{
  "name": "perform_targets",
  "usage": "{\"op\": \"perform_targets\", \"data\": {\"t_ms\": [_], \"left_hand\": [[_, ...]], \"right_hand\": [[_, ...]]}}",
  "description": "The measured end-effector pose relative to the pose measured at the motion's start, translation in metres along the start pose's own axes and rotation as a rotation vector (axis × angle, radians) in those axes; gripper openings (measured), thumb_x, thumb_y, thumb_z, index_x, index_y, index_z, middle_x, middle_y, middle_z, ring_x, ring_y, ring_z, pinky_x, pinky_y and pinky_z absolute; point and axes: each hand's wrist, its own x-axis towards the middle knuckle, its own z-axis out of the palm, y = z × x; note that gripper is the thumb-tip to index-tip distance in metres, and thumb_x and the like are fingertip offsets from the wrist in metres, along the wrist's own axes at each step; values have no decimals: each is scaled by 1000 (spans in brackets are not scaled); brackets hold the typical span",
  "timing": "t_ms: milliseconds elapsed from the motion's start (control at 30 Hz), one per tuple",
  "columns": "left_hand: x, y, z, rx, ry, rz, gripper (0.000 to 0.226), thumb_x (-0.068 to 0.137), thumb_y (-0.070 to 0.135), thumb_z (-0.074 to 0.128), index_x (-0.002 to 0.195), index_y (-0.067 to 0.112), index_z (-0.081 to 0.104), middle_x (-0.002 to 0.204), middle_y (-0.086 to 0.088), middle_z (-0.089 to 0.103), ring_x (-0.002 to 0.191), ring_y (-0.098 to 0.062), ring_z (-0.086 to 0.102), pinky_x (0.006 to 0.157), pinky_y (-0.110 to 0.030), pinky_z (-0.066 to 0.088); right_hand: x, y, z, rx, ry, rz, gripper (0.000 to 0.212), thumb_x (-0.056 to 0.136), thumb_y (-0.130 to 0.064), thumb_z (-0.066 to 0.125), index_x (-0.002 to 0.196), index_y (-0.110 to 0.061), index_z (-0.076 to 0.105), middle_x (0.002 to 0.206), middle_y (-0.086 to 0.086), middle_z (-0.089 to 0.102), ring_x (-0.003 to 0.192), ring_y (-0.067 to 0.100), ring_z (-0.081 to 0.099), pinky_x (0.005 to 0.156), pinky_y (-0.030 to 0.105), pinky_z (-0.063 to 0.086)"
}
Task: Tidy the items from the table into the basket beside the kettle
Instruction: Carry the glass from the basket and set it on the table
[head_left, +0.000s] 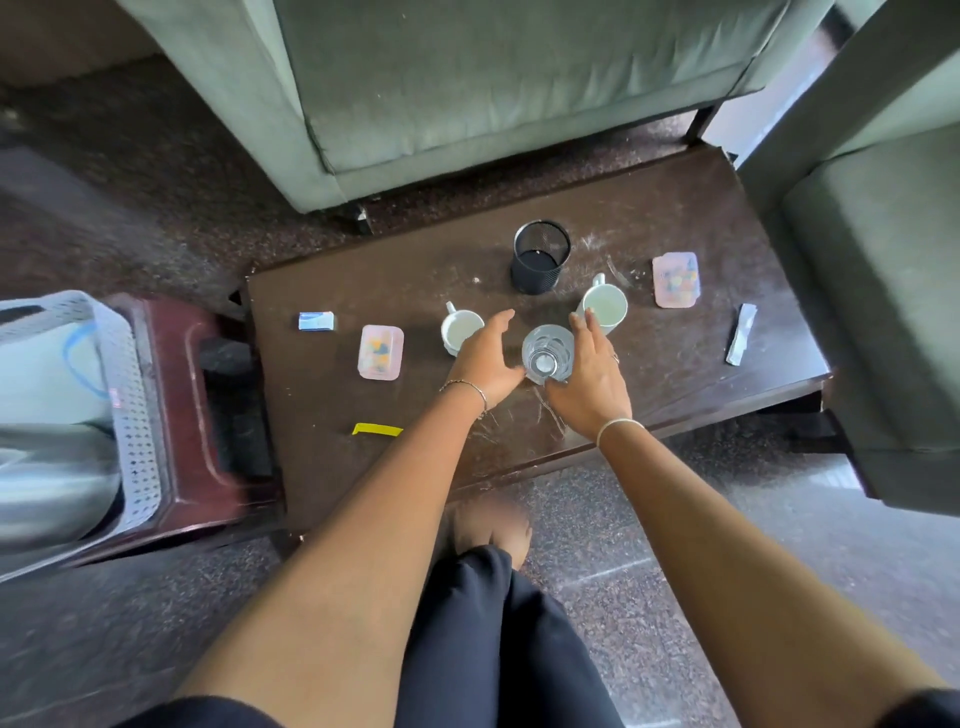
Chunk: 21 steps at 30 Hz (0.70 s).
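Basket (132, 374): far left, on a red stand (208, 457), next to the kettle (47, 483).
In the basket: a white thing (47, 358) with a blue loop; it is too blurry to say what it is. I see no table thing in there yet.
Small box (316, 321): on the left end of the table (675, 384), not touched.
Left pink box (380, 352): flat on the table, just right of the small box.
Yellow strip (376, 429): near the front edge, by itself.
Left mug (457, 330): standing, partly under the left hand.
Left hand (485, 358): fingers straight and spread, holding nothing, right beside the glass.
Mesh cup (540, 257): standing at the back of the table.
Glass (548, 353): standing in the middle, between both hands.
Right hand (592, 379): fingers straight, holding nothing, close against the glass.
Right mug (605, 306): standing just behind the right fingers.
Right pink box (675, 279): flat, farther right.
Packet (742, 333): on the right end.
Done: it looks like nothing so far.
Left: all nine things. The glass looks like the first to go.
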Motion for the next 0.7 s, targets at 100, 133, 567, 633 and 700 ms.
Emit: {"op": "perform_targets", "data": {"t_ms": [100, 133, 567, 633, 700], "left_hand": [[-33, -4, -23, -87, 121, -37, 68, 82, 17, 72, 142, 19, 39, 141, -5, 53, 129, -24, 50, 105, -29, 39], [-44, -7, -31, -115, 148, -44, 64, 83, 17, 71, 140, 19, 41, 138, -5, 55, 127, -25, 51, 106, -32, 42], [-193, -94, -174, -346, 494, -91, 46, 86, 16, 67, 130, 15, 53, 127, -5, 63, 117, -18, 57, 94, -20, 39], [-214, -119, -192, -347, 529, -95, 41, 87, 16, 66, 127, 16, 55, 124, -3, 64, 116, -17, 58, 93, -20, 40], [-238, -145, -211, -359, 554, -88, 35, 88, 14, 65, 122, 14, 58, 121, -4, 66, 115, -17, 60, 96, -23, 43]], "right_hand": [[-14, -31, -12, 53, 24, -35, 82, 84, -17, 65, 151, -16, 17, 162, 1, 7, 148, 21, 11, 118, 40, 19], [-19, -43, -14, 69, 30, -58, 80, 85, -16, 63, 151, -15, 18, 162, 0, 8, 148, 20, 11, 118, 40, 20], [-112, -206, 42, 7, -135, -441, 67, 83, -10, 61, 144, -5, 34, 152, 12, 30, 145, 25, 21, 118, 35, 20], [-131, -230, 62, -4, -171, -468, 68, 83, -13, 62, 145, -6, 33, 152, 10, 28, 143, 26, 24, 116, 37, 24], [-151, -255, 85, 1, -189, -479, 69, 84, -15, 62, 145, -8, 31, 152, 8, 29, 141, 25, 28, 114, 37, 29]]}}
